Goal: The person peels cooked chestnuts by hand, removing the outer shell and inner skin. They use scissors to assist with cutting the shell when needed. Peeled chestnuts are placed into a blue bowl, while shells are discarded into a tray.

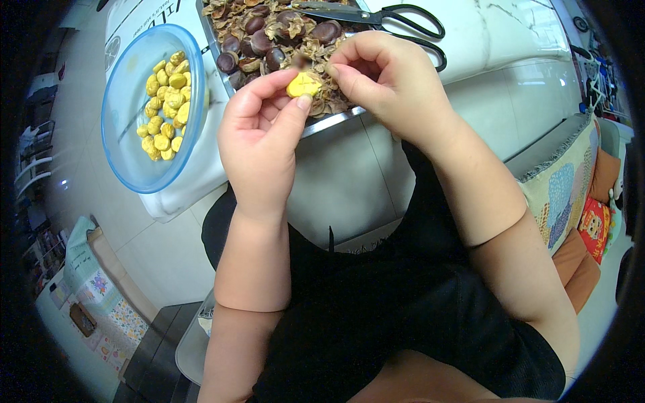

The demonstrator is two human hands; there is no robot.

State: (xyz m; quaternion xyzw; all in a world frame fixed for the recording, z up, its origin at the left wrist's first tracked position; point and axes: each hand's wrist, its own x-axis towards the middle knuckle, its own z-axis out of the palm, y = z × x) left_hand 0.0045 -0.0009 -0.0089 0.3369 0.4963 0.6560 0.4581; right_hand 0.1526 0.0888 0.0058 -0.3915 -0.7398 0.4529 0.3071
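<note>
A peeled yellow chestnut (304,85) with a cross-shaped cut on top is pinched between the thumb and forefinger of my left hand (259,127). Close to its right, my right hand (393,84) has thumb and forefinger pressed together; whatever may be between them is too small to make out. Both hands are over the near edge of a metal tray (329,123). In the tray lie brown chestnuts in their shells (261,41) among many loose pieces of shell and skin (321,52). A small dark blurred spot shows just above the yellow chestnut.
Left of my hands, a clear blue-rimmed bowl (115,127) holds several peeled yellow chestnuts (168,101). Black-handled scissors (410,25) lie across the tray's far right side. The white marbled table (497,30) extends right. A sofa with patterned cover (561,185) stands farther right.
</note>
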